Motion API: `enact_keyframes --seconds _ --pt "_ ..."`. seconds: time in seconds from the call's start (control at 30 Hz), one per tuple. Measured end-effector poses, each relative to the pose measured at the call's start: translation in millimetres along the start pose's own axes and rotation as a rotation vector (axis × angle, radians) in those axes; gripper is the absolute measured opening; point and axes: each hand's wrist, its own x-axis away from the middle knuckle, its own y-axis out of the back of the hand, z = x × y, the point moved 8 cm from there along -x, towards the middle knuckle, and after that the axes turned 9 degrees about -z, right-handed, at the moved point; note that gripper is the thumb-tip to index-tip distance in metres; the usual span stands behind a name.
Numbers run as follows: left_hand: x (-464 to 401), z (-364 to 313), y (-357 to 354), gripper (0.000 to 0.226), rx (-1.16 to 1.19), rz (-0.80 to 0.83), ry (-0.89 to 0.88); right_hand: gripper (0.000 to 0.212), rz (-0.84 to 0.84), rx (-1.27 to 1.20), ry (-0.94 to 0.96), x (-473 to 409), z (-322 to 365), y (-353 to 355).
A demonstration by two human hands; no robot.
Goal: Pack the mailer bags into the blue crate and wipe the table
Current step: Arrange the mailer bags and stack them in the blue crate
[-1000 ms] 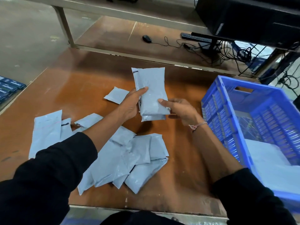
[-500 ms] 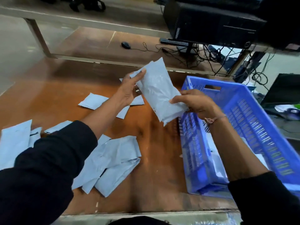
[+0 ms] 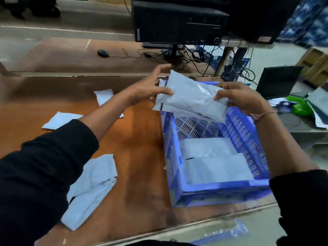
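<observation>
Mailer bag now over the crate

Both hands, left hand [image 3: 149,89] and right hand [image 3: 243,98], are pinching the grey mailer bag [image 3: 190,100], now hovering flatter above the blue crate [image 3: 209,187] instead of beside it.

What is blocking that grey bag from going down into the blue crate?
Nothing visible. The mailer bag, held by both hands, hangs over the blue crate; its far half is bare below, with flat bags at the near end.

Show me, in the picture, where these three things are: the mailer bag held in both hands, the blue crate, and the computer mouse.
held mailer bag [image 3: 190,99]: head view, middle of its grey face.
blue crate [image 3: 220,185]: head view, near rim.
computer mouse [image 3: 103,53]: head view, top of its black body.
</observation>
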Motion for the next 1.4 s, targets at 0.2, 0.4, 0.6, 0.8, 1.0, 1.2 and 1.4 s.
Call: enact_keyframes --seconds 0.2,0.4,0.6,0.8,1.0,1.2,1.4 --pt "-33.2 -12.1 -77.1 0.036 -0.177 0.092 0.046 0.04 0.084 0.139 -0.108 -10.1 -59.3 36.2" --pt "-56.7 21.3 -118.4 0.027 -0.239 0.175 0.139 0.044 0.157 0.264 -0.149 -21.0 -90.3 47.6" --pt "-77.7 31.2 -125.5 0.023 -0.553 0.186 0.147 0.033 0.178 0.627 0.039 -51.8 -77.6 25.5" --pt "-79.7 60.4 -158.9 0.053 -1.001 0.38 0.244 0.037 0.421 0.988 0.044 -66.5 -115.2 -34.9" --pt "-73.9 85.1 -180.2 0.047 -1.318 0.587 0.232 0.055 0.567 1.161 -0.022 -69.2 -153.9 -54.1" --pt "-74.7 96.9 -185.5 0.036 -1.39 0.698 0.213 0.046 0.573 1.11 0.057 -66.9 -155.1 -50.5" --pt "-86.4 93.6 -181.0 0.022 -1.348 0.574 0.2 0.054 0.487 1.015 0.038 -68.5 -149.3 -43.8"
